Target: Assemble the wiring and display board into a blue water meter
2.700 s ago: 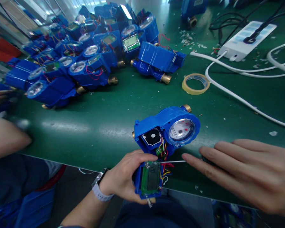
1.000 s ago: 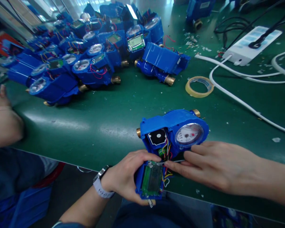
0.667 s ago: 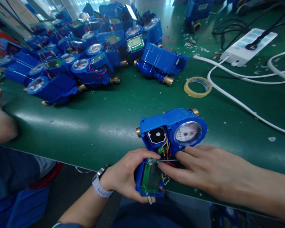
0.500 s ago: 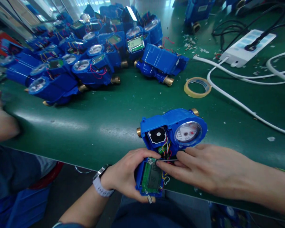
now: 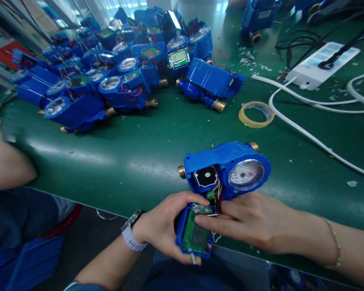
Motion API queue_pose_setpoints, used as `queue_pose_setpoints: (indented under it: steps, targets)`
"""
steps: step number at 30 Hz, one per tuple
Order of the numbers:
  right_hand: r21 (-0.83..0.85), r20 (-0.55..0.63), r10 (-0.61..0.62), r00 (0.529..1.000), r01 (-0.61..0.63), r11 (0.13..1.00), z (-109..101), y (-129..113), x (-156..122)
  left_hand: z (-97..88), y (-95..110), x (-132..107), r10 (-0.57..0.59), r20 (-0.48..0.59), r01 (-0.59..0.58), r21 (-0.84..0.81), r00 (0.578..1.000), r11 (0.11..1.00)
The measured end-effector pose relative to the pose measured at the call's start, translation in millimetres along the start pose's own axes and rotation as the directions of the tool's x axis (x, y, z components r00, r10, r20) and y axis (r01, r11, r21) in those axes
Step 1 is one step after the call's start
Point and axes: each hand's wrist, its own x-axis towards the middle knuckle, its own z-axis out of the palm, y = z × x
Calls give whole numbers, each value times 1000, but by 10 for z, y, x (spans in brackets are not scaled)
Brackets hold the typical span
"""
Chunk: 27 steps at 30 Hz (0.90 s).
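Observation:
My left hand (image 5: 166, 226) grips a blue plastic cover (image 5: 179, 226) from its left side, thumb and fingers at opposite ends. Set in the cover are a green circuit board and a grey display (image 5: 199, 236). My right hand (image 5: 251, 224) is closed, with a thin metal tool (image 5: 212, 215) just showing at its fingers; most of the tool is hidden. Its index fingertip lies over the display's upper part. Thin coloured wires (image 5: 219, 190) run from the cover into a blue water meter (image 5: 206, 160) on the table, which has a round dial (image 5: 247, 173) and brass ends.
Several blue meters (image 5: 124, 85) crowd the back left of the green table (image 5: 115, 161). A tape roll (image 5: 256, 115), white power strip (image 5: 324, 64) and cables lie to the right, among small scraps. Another person's arm (image 5: 9, 161) rests at the left edge.
My right index fingertip has shifted down and left across the display, and the hand has come closer to the cover. The whole view has moved slightly.

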Motion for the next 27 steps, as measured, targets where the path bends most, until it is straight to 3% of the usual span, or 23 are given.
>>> queue_pose_setpoints:
  steps: [3,6,9,12,20,25,27]
  targets:
    - [69,-32,41,999,-39,997,-23,-34,-8,6,-6,-2,16,-8,-16,-11,1000,1000]
    - [170,-73,254,964,-239,956,-127,-130,-64,8,-23,-6,40,-10,-40,7,999,999]
    - [283,40,428,903,-421,862,-254,-257,-104,18,-45,-16,68,-23,-67,61,997,996]
    - [293,171,503,847,-531,795,-314,-357,-129,30,-55,-16,142,-28,-135,164,989,977]
    - [127,289,511,810,-562,818,-324,-450,-132,38,-34,31,220,34,-219,313,975,924]
    - [116,214,463,860,-493,862,-343,-491,-42,57,-71,22,241,48,-242,343,969,908]
    - [138,209,475,855,-506,851,-348,-508,-2,63,-80,23,259,52,-261,348,964,900]
